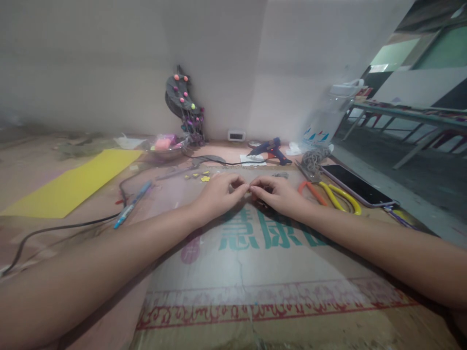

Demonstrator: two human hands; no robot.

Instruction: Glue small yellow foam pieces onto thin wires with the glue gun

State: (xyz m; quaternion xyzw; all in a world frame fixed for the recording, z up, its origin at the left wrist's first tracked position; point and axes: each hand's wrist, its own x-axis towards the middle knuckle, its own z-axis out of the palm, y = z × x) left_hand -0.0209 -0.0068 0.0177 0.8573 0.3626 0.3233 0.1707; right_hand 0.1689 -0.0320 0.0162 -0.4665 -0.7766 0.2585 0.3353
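Note:
Over a cardboard sheet [226, 272] with green lettering, my left hand [222, 194] and my right hand [273, 192] meet fingertip to fingertip. Both are closed in a pinch. A trace of yellow shows between the fingertips, too small to name. Just beyond my left hand lie a small yellow flower [205, 179] and several smaller yellow pieces [195, 175]. A little grey bundle [280, 175] rests behind my right hand. To the right of that hand are scissors with yellow handles [339, 197] and a tool with orange handles [314, 191].
A phone [357, 184], grey yarn [316, 158] and a clear bottle [326, 116] stand or lie at right. A blue glue gun [270, 148] is at the back. At left are yellow paper [76, 182], a blue pen [133, 204] and a black cable [69, 226]. A decorated grey moon [180, 97] leans against the wall.

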